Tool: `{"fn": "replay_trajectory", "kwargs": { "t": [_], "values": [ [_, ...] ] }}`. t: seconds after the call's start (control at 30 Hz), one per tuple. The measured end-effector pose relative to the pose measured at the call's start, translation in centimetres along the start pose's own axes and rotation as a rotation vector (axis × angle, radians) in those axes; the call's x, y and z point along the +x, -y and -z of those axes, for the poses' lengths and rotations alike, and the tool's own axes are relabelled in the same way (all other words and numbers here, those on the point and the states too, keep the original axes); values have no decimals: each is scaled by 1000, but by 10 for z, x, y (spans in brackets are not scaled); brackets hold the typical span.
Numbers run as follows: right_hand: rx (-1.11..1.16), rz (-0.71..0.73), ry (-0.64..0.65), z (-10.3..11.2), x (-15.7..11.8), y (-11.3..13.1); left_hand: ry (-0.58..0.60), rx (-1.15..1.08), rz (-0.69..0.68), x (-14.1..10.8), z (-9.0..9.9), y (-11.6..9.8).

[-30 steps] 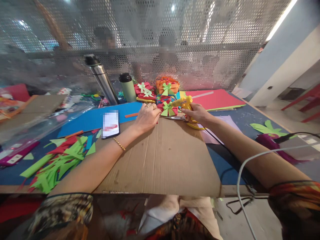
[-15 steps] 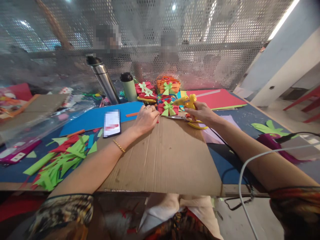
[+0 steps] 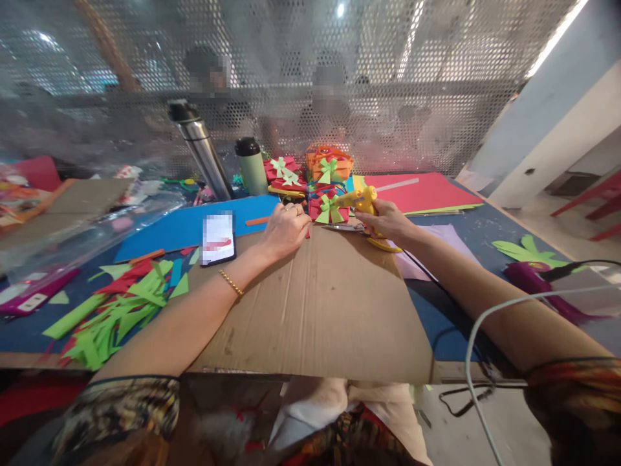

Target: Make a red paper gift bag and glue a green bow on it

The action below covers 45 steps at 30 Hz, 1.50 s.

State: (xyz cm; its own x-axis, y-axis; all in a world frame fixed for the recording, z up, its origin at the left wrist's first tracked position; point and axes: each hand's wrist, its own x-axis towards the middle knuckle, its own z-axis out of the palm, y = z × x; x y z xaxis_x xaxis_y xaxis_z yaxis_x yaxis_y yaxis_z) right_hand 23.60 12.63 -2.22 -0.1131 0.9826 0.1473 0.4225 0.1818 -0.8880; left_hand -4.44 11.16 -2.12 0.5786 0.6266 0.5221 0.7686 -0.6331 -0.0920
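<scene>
My right hand (image 3: 385, 220) is closed around a yellow glue gun (image 3: 358, 199). Its nozzle points left at the green paper bow (image 3: 330, 209) on a small red gift box (image 3: 315, 206); I cannot tell whether it touches. My left hand (image 3: 286, 230) rests with curled fingers at the far edge of the brown cardboard sheet (image 3: 310, 310), just left of that box. A bit of red shows at its fingertips, but what they pinch is hidden. Under the glue gun lie scissors with yellow handles (image 3: 384, 245), partly covered by my right hand.
Behind stand an orange gift box (image 3: 328, 167), a green bottle (image 3: 251, 168) and a steel flask (image 3: 204, 152). A phone (image 3: 217, 239), blue sheet (image 3: 165, 228) and green paper scraps (image 3: 111, 323) lie left. Red sheets (image 3: 436, 191) and a white cable (image 3: 490, 314) are right.
The glue gun has dipped and tilted slightly, with my right hand hiding more of the scissors' handles. My left hand has kept its place on the cardboard.
</scene>
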Motion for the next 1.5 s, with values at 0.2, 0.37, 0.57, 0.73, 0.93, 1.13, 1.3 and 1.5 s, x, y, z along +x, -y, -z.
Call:
{"fn": "replay_trajectory", "kwargs": {
  "t": [0.2, 0.37, 0.57, 0.73, 0.93, 1.13, 1.3, 1.5],
  "values": [
    [9, 5, -2, 0, 1, -1, 4, -4, 9, 0, -1, -1],
    [22, 22, -14, 1, -3, 3, 20, 5, 14, 0, -3, -1],
    [13, 56, -38, 6, -9, 12, 17, -24, 4, -1, -4, -1],
    [10, 67, -53, 10, -13, 15, -4, 0, -17, -2, -5, 0],
    [23, 90, -55, 6, -13, 18, 45, 11, 14, 0, -3, -2],
    [-26, 87, -17, 0, -7, 12, 44, 24, -2, 0, -3, -3],
    [-71, 67, -12, 0, -7, 11, 76, 25, 19, 0, -1, -5],
    [-106, 46, -5, -1, -8, 10, 52, 3, -14, -1, 0, -3]
  ]
}}
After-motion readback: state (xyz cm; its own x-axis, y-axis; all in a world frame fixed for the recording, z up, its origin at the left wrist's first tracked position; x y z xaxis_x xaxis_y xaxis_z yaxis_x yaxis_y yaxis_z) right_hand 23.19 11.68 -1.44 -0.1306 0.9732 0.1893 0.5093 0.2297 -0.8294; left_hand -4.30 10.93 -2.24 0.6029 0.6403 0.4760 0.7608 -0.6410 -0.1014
